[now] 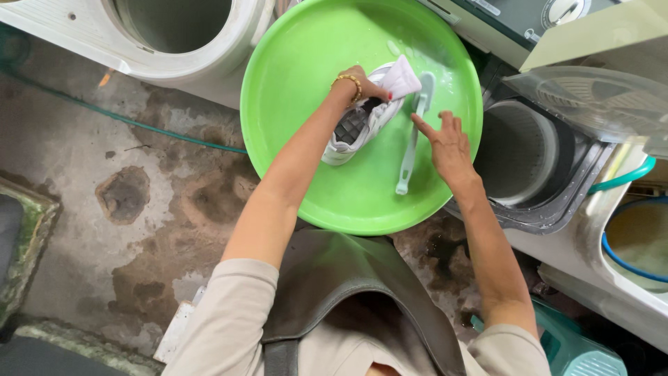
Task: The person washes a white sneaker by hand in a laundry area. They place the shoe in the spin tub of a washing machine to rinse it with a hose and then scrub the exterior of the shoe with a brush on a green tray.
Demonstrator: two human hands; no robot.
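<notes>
The white sneaker (362, 125) lies on its side in the round green plastic basin (292, 76), sole turned up toward the camera, so the washing looks to be in its middle stretch. The basin floor is wet, with a little foam near the far rim, yet the grey tread still looks dark and nothing shows a rinse.

The left hand (362, 85) (a gold beaded bracelet sits at its wrist) is closed on the shoe's upper end, fingers wrapped around it and pressing it down. A pale pink flap, cloth or part of the shoe, I cannot tell which, sticks out beside that hand.

The right hand (445, 143) is open and holds nothing. Its fingers are spread, and the forefinger tip points at the long-handled white scrubbing brush (415, 132), which lies flat on the basin just beside the sneaker. Scrubbing and rinsing seem to remain.

The basin is smooth, glossy and shallow. The shoe's sole is ribbed rubber under a soft upper, and the brush is rigid plastic with a narrow handle. Underneath is stained, patchy concrete floor (125, 195), with a white washing-machine tub (518, 153) at the right.
</notes>
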